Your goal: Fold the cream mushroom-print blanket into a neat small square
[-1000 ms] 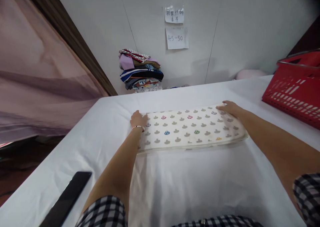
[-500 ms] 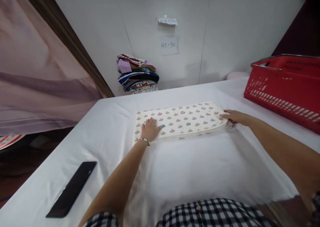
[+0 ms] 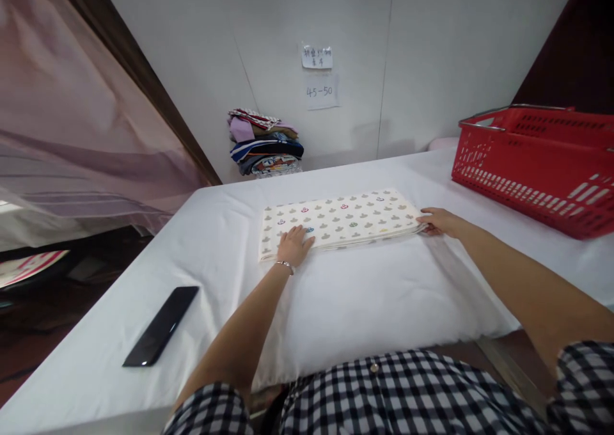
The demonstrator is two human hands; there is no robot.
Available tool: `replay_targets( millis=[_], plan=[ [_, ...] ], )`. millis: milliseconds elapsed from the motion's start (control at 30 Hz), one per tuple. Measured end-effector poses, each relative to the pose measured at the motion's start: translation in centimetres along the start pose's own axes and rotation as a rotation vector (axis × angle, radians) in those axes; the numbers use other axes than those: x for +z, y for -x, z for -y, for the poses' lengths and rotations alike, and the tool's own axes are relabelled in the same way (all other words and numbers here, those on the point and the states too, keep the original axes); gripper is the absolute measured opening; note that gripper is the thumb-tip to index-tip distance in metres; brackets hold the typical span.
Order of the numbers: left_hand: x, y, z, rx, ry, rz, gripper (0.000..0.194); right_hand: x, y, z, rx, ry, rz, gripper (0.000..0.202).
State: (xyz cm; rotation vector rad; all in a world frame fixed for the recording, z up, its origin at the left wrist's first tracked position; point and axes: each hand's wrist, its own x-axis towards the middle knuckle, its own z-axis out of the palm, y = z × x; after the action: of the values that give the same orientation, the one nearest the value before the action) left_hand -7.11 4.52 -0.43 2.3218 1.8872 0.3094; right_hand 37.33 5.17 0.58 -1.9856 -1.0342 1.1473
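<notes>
A cream cloth (image 3: pixel 336 221) printed with grey shapes and a few coloured anchors lies folded in layers as a long rectangle on the table. My left hand (image 3: pixel 293 245) rests flat on its near left part, fingers spread, a bracelet round the wrist. At the cloth's right end, my right hand (image 3: pixel 437 221) grips the near corner between thumb and fingers; part of those fingers is hidden.
The white-covered table (image 3: pixel 364 294) runs back to a pale wall with paper signs (image 3: pixel 322 91). A black phone (image 3: pixel 162 326) lies at the left. A red basket (image 3: pixel 537 166) stands at the right. Folded clothes (image 3: pixel 266 144) are piled behind the table; a pinkish curtain (image 3: pixel 81 102) hangs left.
The camera view has shifted, so the basket and phone appear elsewhere in the picture. The cloth's right near edge lies straighter and flatter. Both hands stay at about the same places on it.
</notes>
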Motion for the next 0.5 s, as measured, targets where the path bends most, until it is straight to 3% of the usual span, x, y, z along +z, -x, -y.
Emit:
replay_targets(
  millis=[167,267,367,500],
  plan=[
    [-1.5,0.4,3.9,-0.291,-0.027,-0.098,0.046,-0.4,0.1,0.4,-0.116,0.413,-0.104,0.063],
    [-2.7,0.5,7.0,-0.534,0.056,-0.122,0.048,0.4,0.3,1.8,-0.323,0.610,-0.221,0.055],
    [-3.5,0.0,9.1,-0.674,0.186,-0.083,0.052,3.6,0.4,3.5,-0.620,0.707,-0.231,0.048],
    [-3.7,-1.4,10.3,-0.720,0.240,-0.053,0.044,10.5,0.5,6.0,-0.836,0.655,-0.096,0.046]
  ],
)
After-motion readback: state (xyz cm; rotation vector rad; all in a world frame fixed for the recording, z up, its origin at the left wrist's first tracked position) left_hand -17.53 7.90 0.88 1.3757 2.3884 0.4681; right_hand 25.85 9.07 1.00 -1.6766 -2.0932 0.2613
